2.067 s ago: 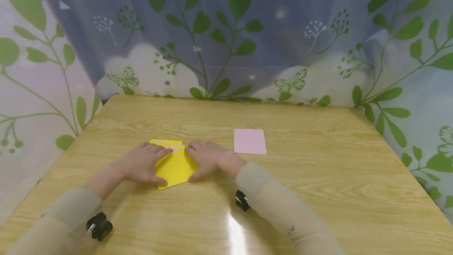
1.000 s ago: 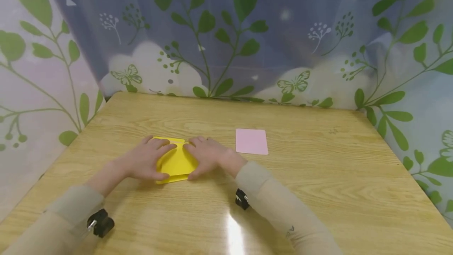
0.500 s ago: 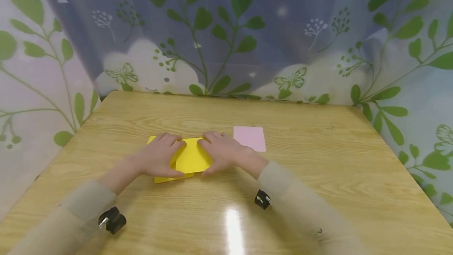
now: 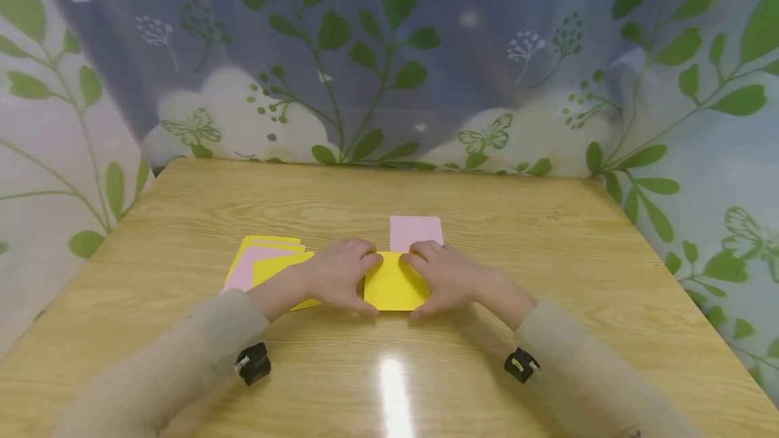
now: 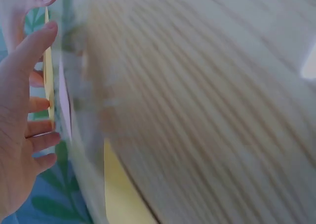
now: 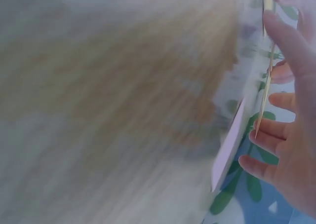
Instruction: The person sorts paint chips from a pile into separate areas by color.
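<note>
A table of light wood with clear grain has a smooth, glossy top that reflects a bright streak of light. A matt yellow paper sheet lies on it, thin and flat. Beside it, a stack of matt yellow and pink paper sheets. A matt pink paper card lies beyond. Behind hangs a thin, semi-sheer curtain printed with green leaves. The sleeves look like soft, matt beige cloth.

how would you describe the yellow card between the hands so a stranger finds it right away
On the wooden table, look at the near middle, where the left hand and right hand meet. The yellow card lies flat between them, just in front of the pink card. It is the single yellow one, apart from the mixed stack at the left.
</note>
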A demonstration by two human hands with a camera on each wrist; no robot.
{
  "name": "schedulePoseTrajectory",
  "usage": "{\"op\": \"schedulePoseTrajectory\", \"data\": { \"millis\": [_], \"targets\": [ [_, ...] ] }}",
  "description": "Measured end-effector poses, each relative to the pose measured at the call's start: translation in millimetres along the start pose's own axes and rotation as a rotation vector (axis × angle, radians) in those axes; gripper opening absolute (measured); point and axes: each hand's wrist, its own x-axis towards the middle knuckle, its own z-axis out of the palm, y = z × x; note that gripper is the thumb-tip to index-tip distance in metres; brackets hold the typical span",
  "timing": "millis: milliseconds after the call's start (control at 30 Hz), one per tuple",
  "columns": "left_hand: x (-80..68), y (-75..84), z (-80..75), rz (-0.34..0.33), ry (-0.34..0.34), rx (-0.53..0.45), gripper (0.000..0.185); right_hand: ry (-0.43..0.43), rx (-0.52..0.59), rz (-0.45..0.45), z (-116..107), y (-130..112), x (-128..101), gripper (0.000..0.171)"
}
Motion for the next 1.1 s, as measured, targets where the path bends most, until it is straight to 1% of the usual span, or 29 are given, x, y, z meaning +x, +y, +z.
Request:
{"op": "schedulePoseTrajectory", "data": {
  "millis": [100,167,333,400,600,733,867,1100],
  "targets": [
    [13.8,7.7,5.0,0.019,-0.034,0.002,0.083,-0.002,0.001,0.013,4.7,5.7,-12.8,0.092],
    [19.5,11.3,7.5,0.025,-0.047,0.000,0.082,-0.011,0.001,0.021,6.8,7.7,-17.9,0.093],
    [30.2,18.4,12.1,0.040,-0.056,-0.018,0.080,-0.039,0.007,0.046,10.4,11.4,-27.8,0.092],
    [33.2,20.1,14.1,0.038,-0.069,-0.020,0.081,-0.049,0.011,0.053,12.2,12.7,-30.9,0.091],
    [38.0,21.1,18.1,0.023,-0.107,-0.022,0.083,-0.054,0.037,0.055,16.9,16.9,-35.0,0.093],
    [39.0,19.4,16.2,0.018,-0.111,-0.013,0.084,-0.041,0.029,0.047,18.0,19.8,-32.4,0.091],
    [41.1,17.6,14.2,0.012,-0.132,0.009,0.083,-0.048,0.011,0.053,19.4,22.7,-28.8,0.091],
    [42.9,14.6,15.2,-0.012,-0.152,-0.004,0.083,-0.056,0.024,0.072,19.4,26.1,-22.9,0.091]
  ]
}}
